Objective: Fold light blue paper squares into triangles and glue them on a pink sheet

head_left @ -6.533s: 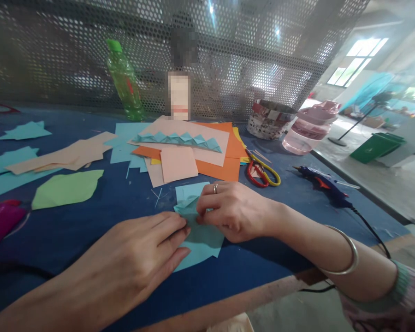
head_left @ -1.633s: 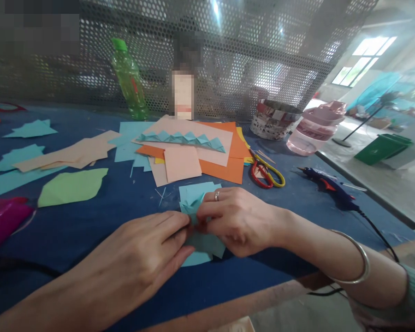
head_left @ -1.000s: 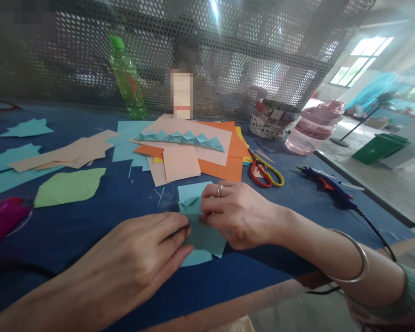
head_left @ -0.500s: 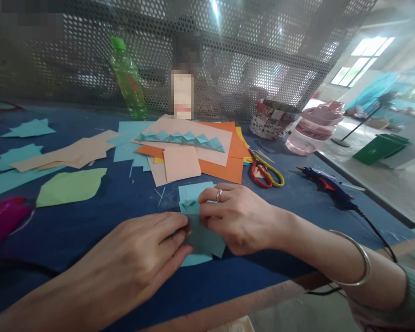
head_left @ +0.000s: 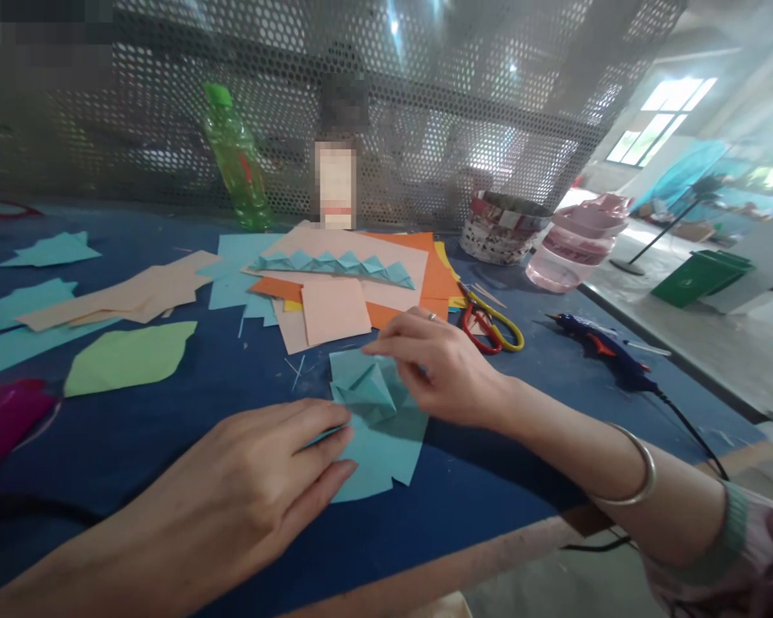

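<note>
Light blue paper sheets [head_left: 380,455] lie on the table in front of me, with a small folded blue paper [head_left: 370,395] on top of them. The folded piece shows raised, pointed creases. My left hand [head_left: 276,463] rests at its left side, fingers closed together and fingertips on the paper edge. Just above it, my right hand [head_left: 441,365] is bent with its fingertips in a pinch at the upper edge of the blue paper; the exact contact is partly hidden by the fingers.
Beyond lie a zigzag blue paper strip [head_left: 335,264], a beige square [head_left: 336,313] and orange sheets [head_left: 441,275]. Scissors [head_left: 489,322] and a blue glue gun [head_left: 609,348] are right; a green paper leaf [head_left: 129,356] and magenta tool [head_left: 9,421] left. Bottles [head_left: 235,159] stand behind.
My right hand has lifted up and away from the paper's middle, uncovering the folded piece and its creases. My left hand stays at the left edge. The view has shifted slightly.
</note>
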`<move>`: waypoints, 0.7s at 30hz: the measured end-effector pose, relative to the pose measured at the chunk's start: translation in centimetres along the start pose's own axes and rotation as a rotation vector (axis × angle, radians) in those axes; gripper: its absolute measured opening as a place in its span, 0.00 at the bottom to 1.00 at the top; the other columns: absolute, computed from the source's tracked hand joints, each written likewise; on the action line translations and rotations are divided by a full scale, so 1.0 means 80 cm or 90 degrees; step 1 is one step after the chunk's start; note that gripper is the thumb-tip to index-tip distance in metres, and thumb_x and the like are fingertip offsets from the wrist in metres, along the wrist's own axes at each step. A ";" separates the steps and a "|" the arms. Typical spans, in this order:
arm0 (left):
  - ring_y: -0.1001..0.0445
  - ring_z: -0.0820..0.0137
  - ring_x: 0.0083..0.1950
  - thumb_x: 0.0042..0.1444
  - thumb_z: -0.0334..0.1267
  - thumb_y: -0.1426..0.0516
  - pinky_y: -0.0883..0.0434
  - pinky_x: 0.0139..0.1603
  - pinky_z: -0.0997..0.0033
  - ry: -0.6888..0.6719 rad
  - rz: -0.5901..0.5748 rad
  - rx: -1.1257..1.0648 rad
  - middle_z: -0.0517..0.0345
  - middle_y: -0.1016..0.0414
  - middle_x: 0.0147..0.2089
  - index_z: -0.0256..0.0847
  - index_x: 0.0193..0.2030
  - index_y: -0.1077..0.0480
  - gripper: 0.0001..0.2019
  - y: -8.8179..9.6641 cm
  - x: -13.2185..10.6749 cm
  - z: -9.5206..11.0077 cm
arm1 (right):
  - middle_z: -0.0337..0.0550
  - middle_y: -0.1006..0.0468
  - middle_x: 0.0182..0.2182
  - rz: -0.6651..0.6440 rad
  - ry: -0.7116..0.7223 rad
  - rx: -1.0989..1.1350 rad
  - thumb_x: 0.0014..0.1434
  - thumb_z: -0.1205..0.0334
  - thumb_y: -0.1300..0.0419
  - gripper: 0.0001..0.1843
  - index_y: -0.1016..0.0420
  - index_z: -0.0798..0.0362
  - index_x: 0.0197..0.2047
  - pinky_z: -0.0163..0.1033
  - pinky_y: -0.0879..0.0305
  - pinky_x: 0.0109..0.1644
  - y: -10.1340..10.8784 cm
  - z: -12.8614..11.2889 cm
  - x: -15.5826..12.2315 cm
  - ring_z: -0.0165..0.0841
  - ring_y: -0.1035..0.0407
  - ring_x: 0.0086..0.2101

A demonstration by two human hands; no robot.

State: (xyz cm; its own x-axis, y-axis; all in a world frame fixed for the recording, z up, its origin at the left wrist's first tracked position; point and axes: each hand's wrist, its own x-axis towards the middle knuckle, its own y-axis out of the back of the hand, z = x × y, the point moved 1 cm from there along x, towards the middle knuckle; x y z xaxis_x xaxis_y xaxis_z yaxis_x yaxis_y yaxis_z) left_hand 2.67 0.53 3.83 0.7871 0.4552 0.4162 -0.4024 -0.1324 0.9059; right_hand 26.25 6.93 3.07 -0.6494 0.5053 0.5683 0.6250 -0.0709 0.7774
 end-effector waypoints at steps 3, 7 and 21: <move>0.17 0.67 0.46 0.74 0.36 0.53 0.20 0.44 0.71 0.005 0.002 0.000 0.54 0.17 0.49 0.40 0.44 0.21 0.18 -0.001 -0.001 -0.001 | 0.51 0.20 0.42 -0.034 -0.143 0.049 0.67 0.72 0.46 0.14 0.20 0.59 0.48 0.42 0.30 0.49 -0.003 0.007 0.003 0.37 0.27 0.43; 0.16 0.66 0.44 0.75 0.36 0.54 0.21 0.42 0.69 0.012 0.016 -0.005 0.53 0.16 0.48 0.40 0.43 0.20 0.20 -0.001 0.001 -0.001 | 0.48 0.22 0.39 -0.118 -0.210 0.070 0.70 0.68 0.43 0.08 0.22 0.59 0.44 0.40 0.32 0.48 -0.002 0.000 0.009 0.35 0.28 0.41; 0.19 0.67 0.48 0.75 0.37 0.52 0.24 0.47 0.70 0.041 0.005 -0.056 0.54 0.20 0.52 0.43 0.50 0.23 0.15 -0.011 -0.010 -0.008 | 0.40 0.23 0.35 -0.186 -0.325 0.171 0.60 0.59 0.31 0.11 0.27 0.55 0.40 0.36 0.36 0.41 0.001 -0.011 0.011 0.31 0.29 0.36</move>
State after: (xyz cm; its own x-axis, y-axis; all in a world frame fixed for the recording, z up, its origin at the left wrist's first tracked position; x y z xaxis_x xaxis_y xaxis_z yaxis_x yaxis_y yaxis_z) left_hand 2.09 0.83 2.69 0.7533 0.5098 0.4155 -0.4508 -0.0596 0.8906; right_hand 25.38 6.58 3.88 -0.5633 0.8211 0.0921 0.5832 0.3162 0.7482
